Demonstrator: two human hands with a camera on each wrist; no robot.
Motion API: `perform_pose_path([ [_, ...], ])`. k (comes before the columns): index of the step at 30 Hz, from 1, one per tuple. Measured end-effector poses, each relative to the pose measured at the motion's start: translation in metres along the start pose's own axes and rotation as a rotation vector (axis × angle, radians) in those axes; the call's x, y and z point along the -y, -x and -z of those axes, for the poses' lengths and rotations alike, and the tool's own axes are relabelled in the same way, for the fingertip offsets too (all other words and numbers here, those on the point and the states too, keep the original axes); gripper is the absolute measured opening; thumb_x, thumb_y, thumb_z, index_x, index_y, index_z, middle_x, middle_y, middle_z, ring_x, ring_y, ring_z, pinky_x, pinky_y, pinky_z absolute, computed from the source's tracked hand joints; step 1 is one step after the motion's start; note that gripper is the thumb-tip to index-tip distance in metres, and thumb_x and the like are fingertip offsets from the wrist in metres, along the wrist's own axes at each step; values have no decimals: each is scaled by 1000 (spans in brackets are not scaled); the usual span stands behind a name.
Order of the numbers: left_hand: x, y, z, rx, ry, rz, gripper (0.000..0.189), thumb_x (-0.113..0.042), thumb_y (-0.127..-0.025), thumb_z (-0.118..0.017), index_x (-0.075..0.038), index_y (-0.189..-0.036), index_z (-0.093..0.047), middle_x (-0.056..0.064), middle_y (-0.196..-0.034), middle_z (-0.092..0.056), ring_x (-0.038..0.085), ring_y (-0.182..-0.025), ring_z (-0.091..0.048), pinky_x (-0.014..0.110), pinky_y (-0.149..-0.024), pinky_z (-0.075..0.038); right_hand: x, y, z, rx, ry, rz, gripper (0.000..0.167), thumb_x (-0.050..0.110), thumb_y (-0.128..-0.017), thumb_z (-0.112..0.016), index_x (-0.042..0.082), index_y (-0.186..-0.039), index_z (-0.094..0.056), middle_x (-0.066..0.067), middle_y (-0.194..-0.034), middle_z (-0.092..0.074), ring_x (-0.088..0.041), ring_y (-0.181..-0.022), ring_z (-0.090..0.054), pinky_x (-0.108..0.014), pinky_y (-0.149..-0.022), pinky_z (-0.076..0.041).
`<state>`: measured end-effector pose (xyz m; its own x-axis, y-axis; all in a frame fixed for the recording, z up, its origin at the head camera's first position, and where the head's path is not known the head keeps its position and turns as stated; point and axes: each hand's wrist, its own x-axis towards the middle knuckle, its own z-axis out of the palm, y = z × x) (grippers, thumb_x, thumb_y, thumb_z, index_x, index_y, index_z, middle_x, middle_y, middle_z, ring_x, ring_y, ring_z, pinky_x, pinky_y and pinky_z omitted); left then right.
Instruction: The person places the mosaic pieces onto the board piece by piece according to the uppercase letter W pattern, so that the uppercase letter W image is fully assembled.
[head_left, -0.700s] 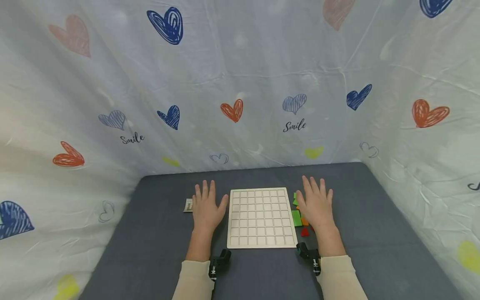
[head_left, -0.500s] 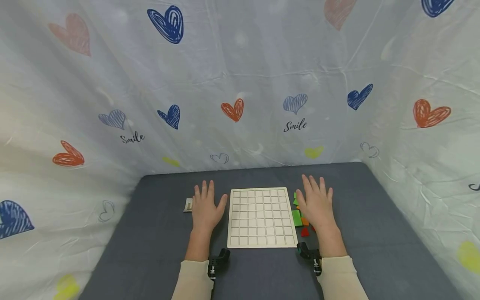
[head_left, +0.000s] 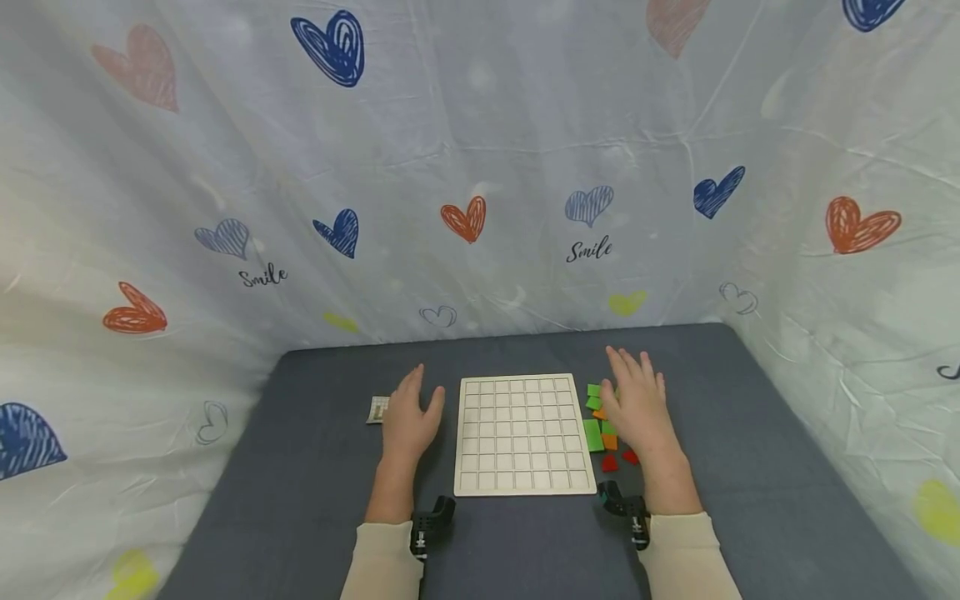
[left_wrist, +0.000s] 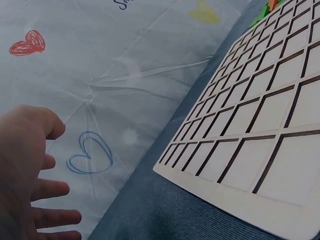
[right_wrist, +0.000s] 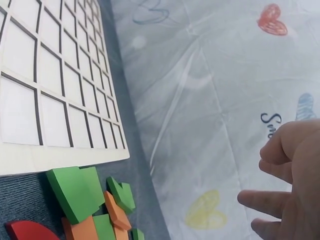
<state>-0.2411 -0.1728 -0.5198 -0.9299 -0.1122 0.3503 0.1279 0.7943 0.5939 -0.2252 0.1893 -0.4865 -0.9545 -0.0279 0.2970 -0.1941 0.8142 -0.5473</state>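
Note:
A pale wooden grid board (head_left: pixel 524 435) with square recesses lies flat between the two hands. To its left, my left hand (head_left: pixel 408 421) holds nothing, fingers extended and thumb apart, turned partly on its side. Just beyond that hand lies a small printed card or paper (head_left: pixel 377 410), partly covered by it. My right hand (head_left: pixel 640 408) is over the right side with fingers spread and holds nothing. Beside and partly under it are green blocks (right_wrist: pixel 75 192), orange blocks (right_wrist: pixel 117 210) and red pieces (head_left: pixel 610 462). The right wrist view shows one red piece (right_wrist: pixel 30 231) with a curved edge.
A dark grey cloth (head_left: pixel 525 550) covers the table. Behind and at both sides hangs a white curtain (head_left: pixel 480 125) printed with hearts. Each wrist wears a black camera mount, the left mount (head_left: pixel 432 523) and the right mount (head_left: pixel 624 510) standing near the board's front corners.
My left hand has turned onto its side and shifted slightly left, away from the board. My right hand has tilted and moved slightly right, uncovering more coloured pieces.

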Motion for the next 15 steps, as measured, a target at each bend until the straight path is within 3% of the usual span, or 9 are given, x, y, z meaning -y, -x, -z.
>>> perform_pose_path([
  [6, 3, 2, -6, 70, 127, 34, 57, -28, -103, -56, -6, -155, -46, 20, -155, -45, 40, -138, -47, 58, -109, -38, -5, -1, 2, 34, -60, 1, 58, 15, -103, -49, 1, -158, -36, -28, -157, -35, -52, -149, -16, -73, -112, -14],
  [11, 6, 4, -12, 141, 203, 34, 56, -17, -101, -60, -5, -154, -47, 21, -154, -45, 37, -122, -58, 58, -96, -47, -11, -1, 5, 67, -126, -22, 58, 15, -104, -50, 1, -159, -36, -28, -159, -33, -51, -149, -19, -69, -113, -20],
  [15, 9, 3, -15, 210, 226, 26, 57, -14, -99, -61, -5, -154, -47, 18, -146, -52, 31, -109, -59, 52, -85, -49, -14, -2, 7, 75, -133, -40, 58, 16, -105, -48, 2, -159, -35, -29, -159, -31, -50, -149, -21, -69, -113, -22],
])
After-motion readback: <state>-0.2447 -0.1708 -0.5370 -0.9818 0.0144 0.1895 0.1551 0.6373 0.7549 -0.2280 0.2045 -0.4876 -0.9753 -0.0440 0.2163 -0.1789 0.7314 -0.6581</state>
